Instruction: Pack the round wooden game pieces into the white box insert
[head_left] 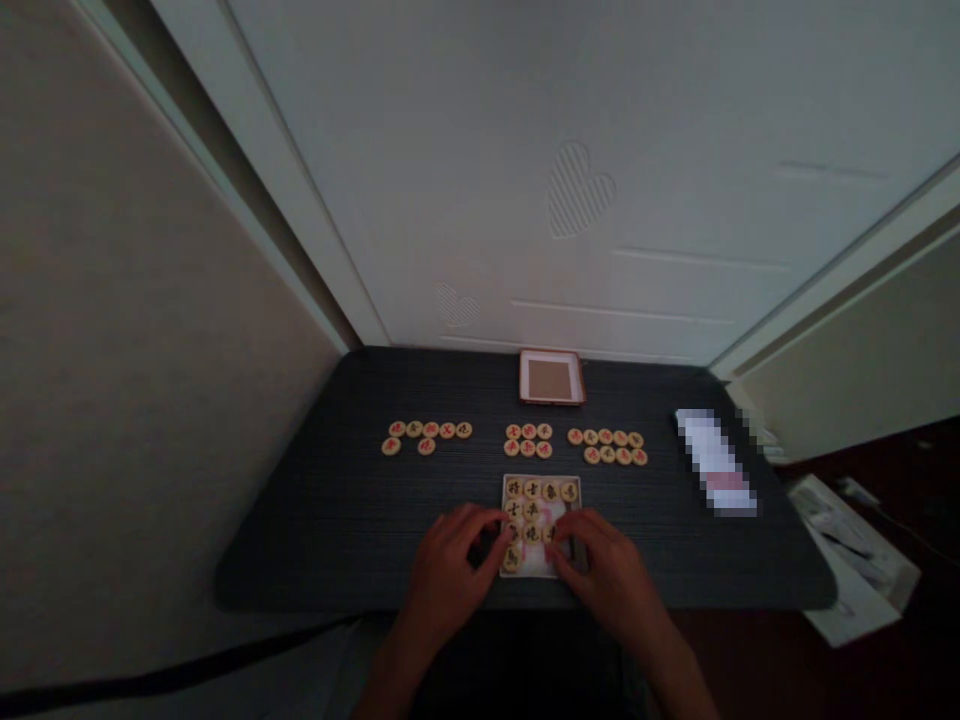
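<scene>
A shallow square box (578, 490) near the table's front edge holds several round wooden xiangqi pieces (532, 489) with black characters. My left hand (457, 565) is at the box's left side, thumb and forefinger curled in a pinch at the edge of a xiangqi piece (513, 535) in the left column. From the right, my right hand (611, 565) reaches over the box rim, its thumb and forefinger closed on a xiangqi piece (551, 534) in the third row. The fingertips partly hide both pieces. Pale, pink-marked floor shows between the pieces.
Loose pieces lie in three groups: a left group (431, 430), a middle group (529, 449) and a right group (605, 438). Behind them sits a red-rimmed box lid (551, 400). A blurred phone-like object (712, 460) lies right on the dark table (315, 520). A white door (450, 180) stands behind.
</scene>
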